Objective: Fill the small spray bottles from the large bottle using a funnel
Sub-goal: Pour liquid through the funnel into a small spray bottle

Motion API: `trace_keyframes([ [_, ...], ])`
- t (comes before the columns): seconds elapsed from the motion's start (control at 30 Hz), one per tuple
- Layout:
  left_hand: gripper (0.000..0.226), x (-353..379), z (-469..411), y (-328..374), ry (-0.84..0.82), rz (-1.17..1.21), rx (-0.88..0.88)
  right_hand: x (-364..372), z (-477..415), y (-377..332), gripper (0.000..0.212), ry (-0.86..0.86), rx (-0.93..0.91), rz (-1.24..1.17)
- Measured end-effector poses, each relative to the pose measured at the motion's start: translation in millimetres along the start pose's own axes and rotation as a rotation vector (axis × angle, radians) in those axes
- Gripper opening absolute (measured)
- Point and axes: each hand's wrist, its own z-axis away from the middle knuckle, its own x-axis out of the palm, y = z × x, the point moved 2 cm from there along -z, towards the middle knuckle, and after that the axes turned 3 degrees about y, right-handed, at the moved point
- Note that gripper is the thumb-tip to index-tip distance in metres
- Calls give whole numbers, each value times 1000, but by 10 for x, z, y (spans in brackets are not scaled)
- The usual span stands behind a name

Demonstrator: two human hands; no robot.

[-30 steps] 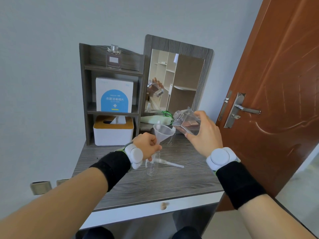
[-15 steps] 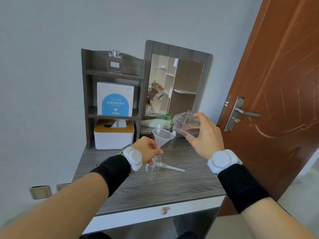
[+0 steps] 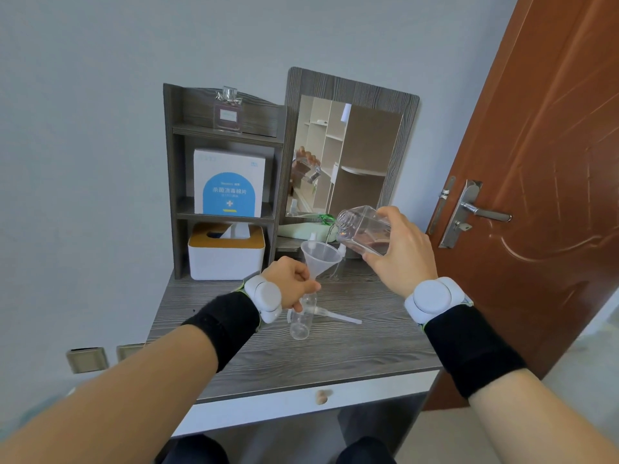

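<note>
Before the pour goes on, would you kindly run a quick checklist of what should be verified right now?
1. Funnel seated in the small spray bottle: ok, spout held at its neck by the left hand.
2. Large bottle tilted with its mouth above the funnel: ok.
3. Right hand grip on the large bottle: ok.
4. Stream landing inside the funnel: ok, a thin stream is visible.
5. Fill level in the small spray bottle: cannot tell.
6. Spray pump lying clear on the table: ok.

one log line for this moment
step: pouring | right hand: tilts large bottle over funnel | left hand: steadies funnel on spray bottle | stream visible
</note>
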Motion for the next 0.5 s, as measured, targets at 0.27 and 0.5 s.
trace_keyframes([
  [0.27, 35, -8, 25, -45, 7, 20, 7, -7, 0, -47, 69, -14, 13, 6],
  [0.5, 26, 4, 37, -60, 26, -1, 23, -29, -1, -48, 68, -21, 13, 10],
])
